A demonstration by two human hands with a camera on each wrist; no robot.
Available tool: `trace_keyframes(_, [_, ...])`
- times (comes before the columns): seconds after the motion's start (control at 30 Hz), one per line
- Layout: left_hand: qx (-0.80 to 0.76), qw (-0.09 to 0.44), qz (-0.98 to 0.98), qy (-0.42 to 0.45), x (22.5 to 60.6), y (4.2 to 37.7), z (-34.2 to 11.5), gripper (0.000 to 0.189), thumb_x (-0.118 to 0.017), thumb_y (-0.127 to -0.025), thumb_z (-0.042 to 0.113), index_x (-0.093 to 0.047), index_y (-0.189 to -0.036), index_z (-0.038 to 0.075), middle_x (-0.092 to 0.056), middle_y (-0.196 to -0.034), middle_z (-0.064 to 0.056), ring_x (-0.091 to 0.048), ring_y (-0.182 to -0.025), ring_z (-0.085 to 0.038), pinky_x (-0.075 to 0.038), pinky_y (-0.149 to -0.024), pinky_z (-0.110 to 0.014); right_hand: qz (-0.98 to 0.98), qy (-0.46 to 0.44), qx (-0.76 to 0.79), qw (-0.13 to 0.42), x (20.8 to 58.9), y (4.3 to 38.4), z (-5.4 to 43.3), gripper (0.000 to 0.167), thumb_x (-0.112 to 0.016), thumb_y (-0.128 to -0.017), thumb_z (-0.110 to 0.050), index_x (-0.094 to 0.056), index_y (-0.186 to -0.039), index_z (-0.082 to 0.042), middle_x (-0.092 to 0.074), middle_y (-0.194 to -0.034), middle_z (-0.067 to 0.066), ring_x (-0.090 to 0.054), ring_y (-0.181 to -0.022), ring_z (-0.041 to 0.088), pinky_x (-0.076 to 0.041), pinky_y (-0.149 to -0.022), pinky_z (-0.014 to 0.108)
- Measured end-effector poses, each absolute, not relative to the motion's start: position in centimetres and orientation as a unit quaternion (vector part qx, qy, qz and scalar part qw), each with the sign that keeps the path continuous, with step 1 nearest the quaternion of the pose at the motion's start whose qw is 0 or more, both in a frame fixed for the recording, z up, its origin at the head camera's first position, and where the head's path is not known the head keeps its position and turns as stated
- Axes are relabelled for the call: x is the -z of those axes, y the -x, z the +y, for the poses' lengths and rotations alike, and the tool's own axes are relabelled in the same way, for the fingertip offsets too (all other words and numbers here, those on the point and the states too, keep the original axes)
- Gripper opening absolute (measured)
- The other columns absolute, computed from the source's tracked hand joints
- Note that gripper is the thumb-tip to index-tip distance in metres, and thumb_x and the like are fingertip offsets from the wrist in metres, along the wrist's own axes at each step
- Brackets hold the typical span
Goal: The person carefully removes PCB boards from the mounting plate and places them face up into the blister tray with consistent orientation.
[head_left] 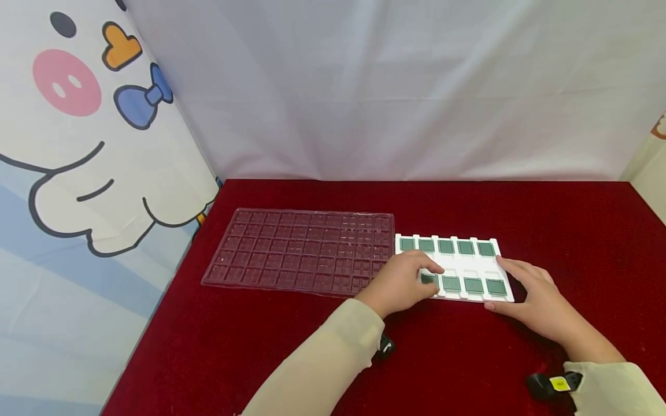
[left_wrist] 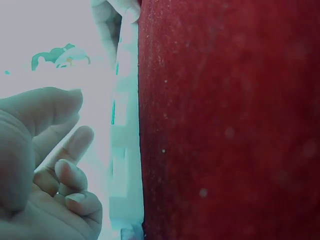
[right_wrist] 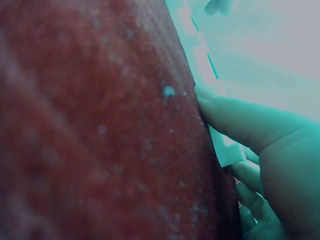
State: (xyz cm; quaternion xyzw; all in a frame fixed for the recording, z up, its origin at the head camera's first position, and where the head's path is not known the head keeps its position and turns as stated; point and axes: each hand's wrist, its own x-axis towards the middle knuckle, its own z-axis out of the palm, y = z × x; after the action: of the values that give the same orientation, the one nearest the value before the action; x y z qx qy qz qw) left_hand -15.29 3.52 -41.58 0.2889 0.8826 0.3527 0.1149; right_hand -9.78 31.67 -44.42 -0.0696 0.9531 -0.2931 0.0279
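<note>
A white tray [head_left: 470,264] lies on the red cloth, with several square green chips [head_left: 473,285] in two rows of pockets. My left hand [head_left: 403,281] is over its left end, thumb and index finger apart above a green chip in the near row. In the left wrist view the left hand [left_wrist: 55,155] shows nothing between thumb and fingers, the other fingers loosely bent. At the tray's right end, my right hand [head_left: 541,303] holds it, thumb on the near edge and fingers along the right side. The right wrist view shows the thumb [right_wrist: 230,115] against that edge.
A large clear plastic tray [head_left: 296,248] with many square pockets lies to the left, its right edge against the white tray. Red cloth [head_left: 442,358] covers the table. A white curtain [head_left: 390,92] hangs behind, and a cartoon-printed curtain [head_left: 67,173] stands at the left.
</note>
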Motion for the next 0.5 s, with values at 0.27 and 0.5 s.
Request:
trace_keyframes(0.27, [-0.324, 0.116, 0.895, -0.285, 41.64, 15.36, 3.37, 0.030, -0.079, -0.092, 0.021, -0.077, -0.121, 0.020, -0.067, -0.122, 0.010, -0.059, -0.115, -0.005, -0.043, -0.099, -0.017, 0.953, 0.072, 0.293, 0.023, 44.33, 9.69, 31.69, 0.101, -0.091, -0.078, -0.037, -0.039, -0.154, 0.005, -0.038, -0.150, 0.034, -0.026, -0.133, 0.056, -0.029, -0.102, 0.072])
trace_keyframes(0.5, [-0.309, 0.115, 0.900, -0.285, 41.61, 15.37, 3.28, 0.029, -0.079, -0.092, 0.021, -0.077, -0.122, 0.021, -0.067, -0.122, 0.011, -0.059, -0.117, -0.006, -0.043, -0.101, -0.019, 0.953, 0.069, 0.294, 0.025, 44.18, 9.67, 31.62, 0.101, -0.091, -0.078, -0.038, -0.039, -0.154, 0.004, -0.037, -0.151, 0.034, -0.025, -0.134, 0.056, -0.028, -0.103, 0.072])
